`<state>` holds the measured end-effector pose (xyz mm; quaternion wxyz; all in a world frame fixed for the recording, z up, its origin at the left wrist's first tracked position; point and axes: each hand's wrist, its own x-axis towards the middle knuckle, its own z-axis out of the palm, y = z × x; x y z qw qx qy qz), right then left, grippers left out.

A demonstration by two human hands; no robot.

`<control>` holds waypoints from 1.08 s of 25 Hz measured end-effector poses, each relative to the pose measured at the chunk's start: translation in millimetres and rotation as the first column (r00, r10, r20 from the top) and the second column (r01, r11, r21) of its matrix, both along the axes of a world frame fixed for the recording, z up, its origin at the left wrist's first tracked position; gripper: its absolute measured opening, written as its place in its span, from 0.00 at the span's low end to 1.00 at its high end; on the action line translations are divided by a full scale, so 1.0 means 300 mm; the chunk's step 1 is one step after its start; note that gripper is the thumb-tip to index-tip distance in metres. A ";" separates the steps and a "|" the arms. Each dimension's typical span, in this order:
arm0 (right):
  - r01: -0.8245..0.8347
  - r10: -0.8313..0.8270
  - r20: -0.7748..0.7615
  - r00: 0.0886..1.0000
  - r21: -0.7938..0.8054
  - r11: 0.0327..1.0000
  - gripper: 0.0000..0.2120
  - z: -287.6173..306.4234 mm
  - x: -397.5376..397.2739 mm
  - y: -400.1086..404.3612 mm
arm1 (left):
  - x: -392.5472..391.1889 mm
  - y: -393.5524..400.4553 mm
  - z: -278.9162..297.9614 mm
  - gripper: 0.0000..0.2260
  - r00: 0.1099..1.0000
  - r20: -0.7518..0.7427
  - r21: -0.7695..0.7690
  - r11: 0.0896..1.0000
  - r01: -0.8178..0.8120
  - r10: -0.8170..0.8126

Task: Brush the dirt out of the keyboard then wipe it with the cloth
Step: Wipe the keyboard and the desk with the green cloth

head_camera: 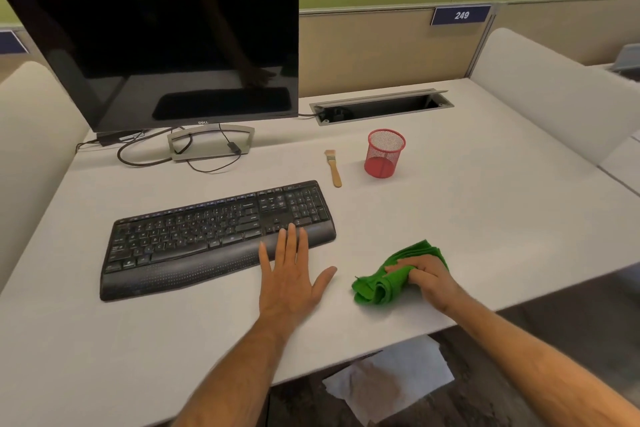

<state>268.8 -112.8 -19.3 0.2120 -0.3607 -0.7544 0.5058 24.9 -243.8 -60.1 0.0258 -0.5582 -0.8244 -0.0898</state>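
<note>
While I lean over this white desk (485,218), the biggest thing ahead is the dark Dell monitor (156,52), far left, on its grey stand with cables trailing beside it. Nearer me lies the black keyboard (214,236), long axis running left to right and tilted so its right end sits farther away. It is just left of both my hands.

My left hand (289,274) is flat and spread wide, fingertips resting on the right end of the wrist rest, palm on the desk, holding nothing. My right hand (429,279) is curled round the green cloth (384,282), bunched on the desk near the front edge, right of the keyboard and apart from it.

So the cloth sits to the right of the keyboard, and I judge the coming wipe must travel leftward, along that long axis. My right hand has the cloth; my left is nearer the keys and looks set to steady them. It also lies directly between cloth and keyboard, so it may need to shift.

Farther off, the red mesh pen cup (384,158) stands upright to the far right of the keyboard. Just left of it lies the small wooden brush (334,166), bristles pointing away, near the keyboard's far right corner and out of the wipe's path. I cannot tell whether any dirt remains among the keys.
</note>
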 end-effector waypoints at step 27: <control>-0.148 0.165 0.209 0.964 -0.095 0.984 0.12 0.089 0.189 -0.148 | -0.001 -0.074 -0.012 0.42 0.999 0.015 0.021 0.999 0.048 -0.049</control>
